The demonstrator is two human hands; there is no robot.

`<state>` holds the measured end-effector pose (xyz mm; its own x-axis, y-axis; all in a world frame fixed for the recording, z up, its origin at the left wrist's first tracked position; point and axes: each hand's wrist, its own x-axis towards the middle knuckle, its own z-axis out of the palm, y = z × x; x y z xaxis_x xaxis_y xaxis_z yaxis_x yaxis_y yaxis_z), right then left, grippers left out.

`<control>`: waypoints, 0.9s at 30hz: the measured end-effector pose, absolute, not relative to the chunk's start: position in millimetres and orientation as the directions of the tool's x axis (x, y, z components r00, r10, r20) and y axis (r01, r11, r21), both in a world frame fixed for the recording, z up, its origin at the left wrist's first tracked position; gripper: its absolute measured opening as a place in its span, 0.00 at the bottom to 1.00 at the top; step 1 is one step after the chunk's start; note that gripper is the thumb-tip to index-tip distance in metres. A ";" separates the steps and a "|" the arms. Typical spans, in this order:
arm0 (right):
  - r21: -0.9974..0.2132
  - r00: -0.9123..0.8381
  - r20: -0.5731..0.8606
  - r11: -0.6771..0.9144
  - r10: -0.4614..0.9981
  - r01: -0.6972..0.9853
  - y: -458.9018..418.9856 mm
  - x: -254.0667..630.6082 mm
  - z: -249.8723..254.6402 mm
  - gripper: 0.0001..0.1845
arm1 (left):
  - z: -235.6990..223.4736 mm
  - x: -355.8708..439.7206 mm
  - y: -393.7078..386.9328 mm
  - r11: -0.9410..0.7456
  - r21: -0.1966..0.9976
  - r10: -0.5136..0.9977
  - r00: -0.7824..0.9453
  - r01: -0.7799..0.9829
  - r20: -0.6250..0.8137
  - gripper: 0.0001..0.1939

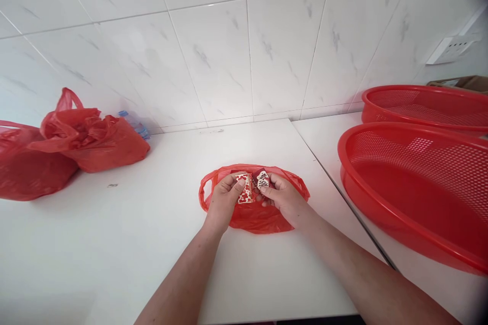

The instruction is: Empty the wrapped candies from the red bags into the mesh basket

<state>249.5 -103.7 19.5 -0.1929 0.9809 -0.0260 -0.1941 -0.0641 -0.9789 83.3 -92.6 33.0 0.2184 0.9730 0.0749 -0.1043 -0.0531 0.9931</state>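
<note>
My left hand (224, 198) is closed on a small cream rectangular piece with a red pattern (246, 194), the thumb pressed on its face. Between the fingers of my right hand (285, 197) is a small dark red and cream tag with dark lettering (263, 179). What looks like a beaded chain shows between the two pieces; whether it joins them I cannot tell. Both hands are over a red plastic bag (263, 222) lying spread on the white table, its handle loop out to the left. The bag's contents, if any, are hidden.
Two filled red plastic bags (110, 147) stand at the left, with a clear bottle with a blue cap (133, 123) behind them. Large red perforated baskets (381, 198) sit at the right, past a seam in the white table (152, 254). A tiled wall (213, 61) closes off the back.
</note>
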 end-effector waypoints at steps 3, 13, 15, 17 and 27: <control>-0.984 -0.158 -0.037 -0.063 0.987 -0.166 -102.1 250.8 17.5 0.11 | 31.0 82.8 -90.9 -0.003 0.989 0.974 0.223 -0.146 0.036 0.20; -0.979 -0.154 -0.049 -0.078 0.987 -0.189 -101.8 253.7 18.2 0.12 | 35.3 81.8 -93.9 0.103 0.988 0.953 0.297 -0.113 -0.065 0.29; -0.979 -0.160 -0.042 -0.072 0.986 -0.190 -101.7 253.9 18.4 0.13 | 37.3 82.9 -94.4 0.072 0.993 0.956 0.290 -0.094 -0.042 0.28; -0.981 -0.168 -0.032 -0.063 0.985 -0.184 -102.1 254.1 19.1 0.13 | 37.3 83.9 -94.1 0.025 0.996 0.960 0.279 -0.088 0.000 0.25; -0.994 -0.165 0.004 -0.014 0.986 -0.108 -105.2 254.4 22.1 0.11 | 37.2 83.9 -95.9 -0.135 0.990 0.971 0.194 -0.042 0.141 0.18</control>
<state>254.4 -105.2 22.1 -0.1650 0.9863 0.0037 -0.1077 -0.0143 -0.9941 83.9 -95.9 37.2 0.1938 0.9709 0.1408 -0.0422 -0.1351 0.9899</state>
